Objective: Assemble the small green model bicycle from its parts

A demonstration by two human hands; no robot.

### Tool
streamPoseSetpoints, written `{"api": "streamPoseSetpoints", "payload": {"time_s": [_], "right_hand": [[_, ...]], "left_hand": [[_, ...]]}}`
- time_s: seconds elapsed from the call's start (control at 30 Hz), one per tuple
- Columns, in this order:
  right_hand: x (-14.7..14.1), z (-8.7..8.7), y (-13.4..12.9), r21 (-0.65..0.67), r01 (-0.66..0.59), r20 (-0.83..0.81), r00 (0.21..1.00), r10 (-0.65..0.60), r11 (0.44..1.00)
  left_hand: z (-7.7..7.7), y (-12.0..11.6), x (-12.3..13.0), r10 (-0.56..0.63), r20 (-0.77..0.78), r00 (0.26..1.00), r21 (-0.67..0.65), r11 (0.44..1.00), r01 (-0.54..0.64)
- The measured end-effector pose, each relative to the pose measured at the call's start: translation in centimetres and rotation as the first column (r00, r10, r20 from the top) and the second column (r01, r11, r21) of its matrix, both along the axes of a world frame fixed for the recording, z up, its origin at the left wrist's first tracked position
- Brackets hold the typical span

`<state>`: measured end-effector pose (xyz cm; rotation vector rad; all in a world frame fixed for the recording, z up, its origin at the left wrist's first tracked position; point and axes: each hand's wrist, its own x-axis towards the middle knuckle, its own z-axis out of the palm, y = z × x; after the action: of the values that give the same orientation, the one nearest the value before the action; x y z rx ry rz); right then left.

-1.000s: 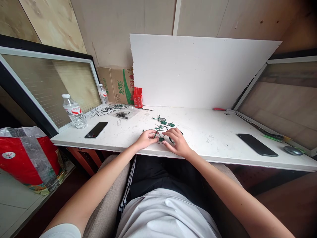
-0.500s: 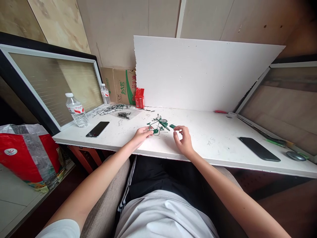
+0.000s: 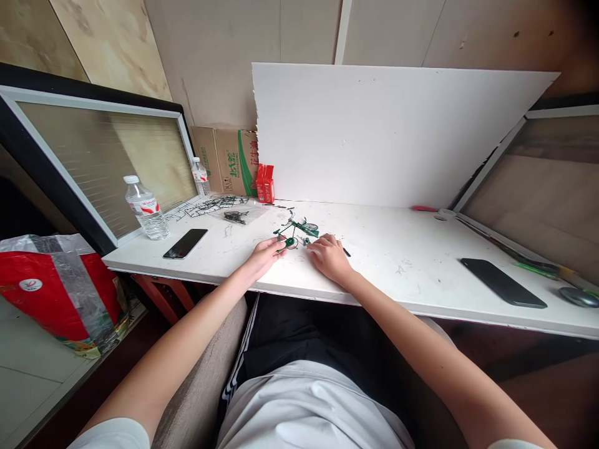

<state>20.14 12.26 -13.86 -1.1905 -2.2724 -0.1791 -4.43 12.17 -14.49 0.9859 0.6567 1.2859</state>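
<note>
A miniature green bicycle model (image 3: 294,229) is held over the white table, its thin frame tilted. My left hand (image 3: 264,255) is closed on it, thumb and fingers pinching the part beside one wheel. My right hand (image 3: 331,257) is low over the table just right of the model. Its fingertips are drawn together at a small green part (image 3: 306,241), whose exact shape is too small to make out. A thin dark piece (image 3: 346,252) shows beside the right hand's knuckles.
Black part frames (image 3: 215,206) and a clear bag of dark pieces (image 3: 236,216) lie at the back left. Nearby are a phone (image 3: 186,243), water bottles (image 3: 148,212) and a red box (image 3: 266,184). At the right are a black phone (image 3: 503,282) and a mouse (image 3: 579,297).
My right hand has moved left and down to the small green part, now covering the flat green piece's former place. The bicycle has shifted slightly left and turned in my left hand.
</note>
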Motion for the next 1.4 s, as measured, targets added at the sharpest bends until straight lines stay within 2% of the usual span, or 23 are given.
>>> {"api": "streamPoseSetpoints", "payload": {"time_s": [0.17,0.33,0.53,0.67,0.9,1.23,1.3,1.4], "right_hand": [[-1.1,-0.6,1.1,0.043,0.043,0.137,0.989,-0.049,0.998],[-0.9,-0.8,1.1,0.074,0.058,0.141,0.988,-0.068,0.996],[-0.8,0.1,0.3,0.087,-0.002,0.158,0.987,-0.012,0.996],[-0.8,0.6,-0.4,0.047,-0.007,0.141,0.99,0.001,0.999],[-0.4,0.4,-0.5,0.051,-0.021,0.083,0.996,0.017,0.998],[-0.8,-0.2,0.0,0.066,0.004,0.22,0.975,-0.018,0.998],[-0.8,-0.3,0.0,0.057,-0.003,0.199,0.98,-0.009,0.998],[-0.7,-0.3,-0.1,0.015,-0.043,0.085,0.995,0.042,0.999]], "left_hand": [[0.2,-0.3,0.1,-0.033,-0.013,0.999,-0.013,0.999,0.033],[0.0,-0.3,0.0,-0.049,-0.052,0.997,0.007,0.999,0.05],[-0.3,-0.2,0.0,-0.027,-0.093,0.995,0.034,0.999,0.03],[-0.5,-0.2,0.0,-0.021,-0.087,0.996,0.042,0.999,0.025],[0.1,-0.7,0.4,0.011,-0.11,0.994,0.057,0.998,-0.005],[0.6,-1.4,0.7,0.044,-0.135,0.99,0.068,0.997,-0.035],[0.6,-1.4,0.8,0.052,-0.139,0.989,0.071,0.997,-0.042],[0.4,-1.2,0.8,0.064,-0.131,0.989,0.064,0.996,-0.056]]}}
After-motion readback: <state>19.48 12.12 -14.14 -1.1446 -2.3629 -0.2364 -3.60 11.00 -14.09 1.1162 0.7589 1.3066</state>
